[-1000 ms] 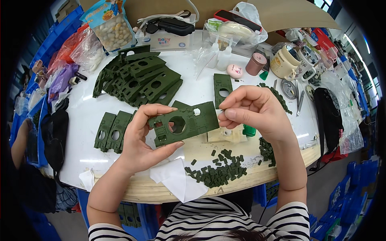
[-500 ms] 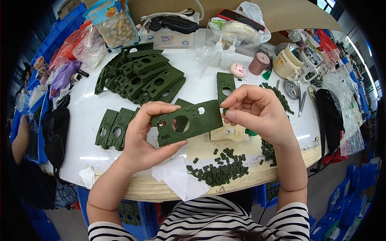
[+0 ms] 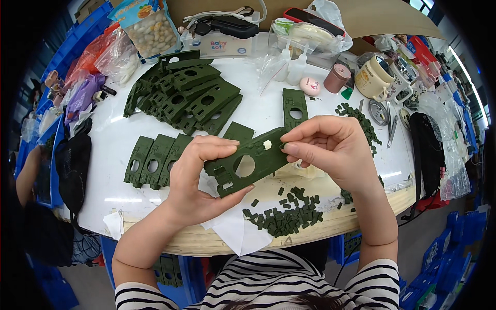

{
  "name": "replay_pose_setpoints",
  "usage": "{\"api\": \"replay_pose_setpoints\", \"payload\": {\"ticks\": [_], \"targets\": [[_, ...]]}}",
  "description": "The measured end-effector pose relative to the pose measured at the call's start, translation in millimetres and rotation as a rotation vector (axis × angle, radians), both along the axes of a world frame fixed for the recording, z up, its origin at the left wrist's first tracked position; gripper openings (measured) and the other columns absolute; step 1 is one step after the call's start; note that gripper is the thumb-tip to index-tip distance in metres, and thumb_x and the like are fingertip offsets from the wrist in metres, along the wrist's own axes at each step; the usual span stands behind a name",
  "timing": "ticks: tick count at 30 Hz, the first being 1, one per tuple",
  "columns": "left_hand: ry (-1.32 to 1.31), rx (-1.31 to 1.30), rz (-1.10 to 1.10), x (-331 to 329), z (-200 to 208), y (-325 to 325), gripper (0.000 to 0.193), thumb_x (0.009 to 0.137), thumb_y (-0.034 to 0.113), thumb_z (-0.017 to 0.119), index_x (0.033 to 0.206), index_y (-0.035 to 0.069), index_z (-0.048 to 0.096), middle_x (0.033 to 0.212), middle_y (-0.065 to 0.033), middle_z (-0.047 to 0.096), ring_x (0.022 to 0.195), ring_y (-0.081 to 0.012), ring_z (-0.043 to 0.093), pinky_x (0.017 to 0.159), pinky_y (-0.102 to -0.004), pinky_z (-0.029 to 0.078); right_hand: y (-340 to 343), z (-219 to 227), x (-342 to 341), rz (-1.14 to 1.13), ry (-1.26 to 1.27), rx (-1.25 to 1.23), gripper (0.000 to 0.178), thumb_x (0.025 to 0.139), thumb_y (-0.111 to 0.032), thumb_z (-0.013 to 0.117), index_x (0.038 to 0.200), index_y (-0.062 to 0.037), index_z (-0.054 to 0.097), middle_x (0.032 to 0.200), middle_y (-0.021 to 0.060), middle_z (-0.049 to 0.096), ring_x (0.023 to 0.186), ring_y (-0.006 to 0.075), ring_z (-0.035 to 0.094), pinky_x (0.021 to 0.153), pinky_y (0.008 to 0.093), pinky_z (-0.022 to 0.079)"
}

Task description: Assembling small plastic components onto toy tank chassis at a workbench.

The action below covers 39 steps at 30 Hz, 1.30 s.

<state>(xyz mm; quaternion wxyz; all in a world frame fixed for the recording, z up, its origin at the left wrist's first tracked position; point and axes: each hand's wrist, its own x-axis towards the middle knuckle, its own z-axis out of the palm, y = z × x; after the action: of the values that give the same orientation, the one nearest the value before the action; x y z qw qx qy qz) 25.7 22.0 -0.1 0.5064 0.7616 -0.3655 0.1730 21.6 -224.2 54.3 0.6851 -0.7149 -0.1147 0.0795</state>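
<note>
My left hand (image 3: 191,183) holds a dark green plastic toy-vehicle hull plate (image 3: 266,159) by its left part, thumb along the near edge and fingers on the far edge. The plate is tilted and has a large round hole and smaller cutouts. At its right end, my right hand (image 3: 333,147) pinches a small dark green piece (image 3: 282,146) between thumb and index finger, right against the plate's end; the fingertips partly cover it. Below lies a heap of small green plastic pieces (image 3: 289,217). A cream-coloured block (image 3: 305,171) sits partly hidden beneath my right hand.
Similar plates lie in a large stack (image 3: 181,98), in a row at left (image 3: 152,160), and singly beyond my hands (image 3: 295,98). More small pieces (image 3: 361,121) are at right, near tweezers (image 3: 392,129) and mugs (image 3: 374,77). White paper (image 3: 237,232) lies at the front edge.
The plate has tilted further, its right end now higher, and moved slightly right. My right fingertips have brought the small piece against the plate's end.
</note>
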Motion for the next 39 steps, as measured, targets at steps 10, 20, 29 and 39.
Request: {"api": "replay_pose_setpoints", "payload": {"ticks": [10, 20, 29, 39], "targets": [[-0.158, 0.124, -0.020, -1, 5, 0, 0.062, 0.062, 0.003, 0.086, 0.113, 0.001, 0.051, 0.110, -0.0195, 0.060, 0.099, -0.0247, 0.061, 0.080, -0.0322, 0.051, 6, -11, -2, -0.046, -0.415, -0.247, 0.008, 0.077, -0.008, 0.073, 0.084, -0.0045, 0.071, 0.095, 0.0071, 0.061, 0.097, 0.0166, 0.057, 0.080, 0.0280, 0.045], [-0.185, 0.133, -0.022, -2, 6, 0, 0.062, 0.062, 0.004, 0.087, 0.113, 0.002, 0.051, 0.110, -0.0185, 0.061, 0.098, -0.0245, 0.061, 0.079, -0.0322, 0.052, 8, -19, 0, -0.059, -0.320, -0.176, 0.011, 0.076, -0.013, 0.074, 0.080, -0.0034, 0.070, 0.098, 0.0093, 0.059, 0.101, 0.0197, 0.056, 0.094, 0.0334, 0.041], [-0.202, 0.082, -0.002, -2, 5, -3, 0.057, 0.063, 0.009, 0.087, 0.109, 0.000, 0.056, 0.105, -0.0189, 0.064, 0.091, -0.0290, 0.065, 0.073, -0.0344, 0.053, 13, -22, -1, -0.062, -0.239, -0.077, 0.010, 0.077, -0.011, 0.072, 0.080, -0.0024, 0.069, 0.097, 0.0076, 0.060, 0.094, 0.0155, 0.057, 0.088, 0.0291, 0.043], [-0.204, 0.087, 0.004, -3, 4, -3, 0.057, 0.062, 0.010, 0.088, 0.109, 0.000, 0.056, 0.105, -0.0187, 0.064, 0.090, -0.0285, 0.065, 0.072, -0.0344, 0.054, 17, -29, -2, -0.114, -0.345, -0.137, 0.009, 0.077, -0.009, 0.071, 0.079, -0.0030, 0.065, 0.096, 0.0086, 0.059, 0.092, 0.0178, 0.057, 0.086, 0.0304, 0.044]]}}
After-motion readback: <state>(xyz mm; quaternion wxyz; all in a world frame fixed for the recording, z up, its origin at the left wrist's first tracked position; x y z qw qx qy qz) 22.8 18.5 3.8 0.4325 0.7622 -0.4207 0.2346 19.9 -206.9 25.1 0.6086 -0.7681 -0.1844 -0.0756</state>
